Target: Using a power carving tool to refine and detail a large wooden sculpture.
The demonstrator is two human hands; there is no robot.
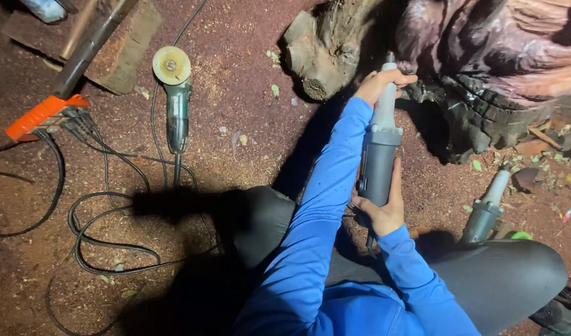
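— Since you're standing closer, tell me how that big carved wood (484,62) sits against the tool.

— The wood lies on the floor ahead of the person, up and to the right, dark along its lower edge. The long grey grinder (380,146) runs from the person's lap straight toward it, nose forward and tilted a little to the right, long axis nearly in line with the person's gaze. Its tip meets the shadowed gap at the wood's lower left; I can't see the bit itself.

— And the hands?

— The left hand (380,84) is at the front, fingers clenched round the slim neck, just short of the wood, so it is the nearer one. The right hand (382,208) is wrapped round the thick rear of the body, close to the knee.

— Anything smaller about?

— A green grinder with a disc (175,102) lies well off to the left, disc pointing away, among black cables (105,205). Another small grinder (487,208) rests by the right knee.
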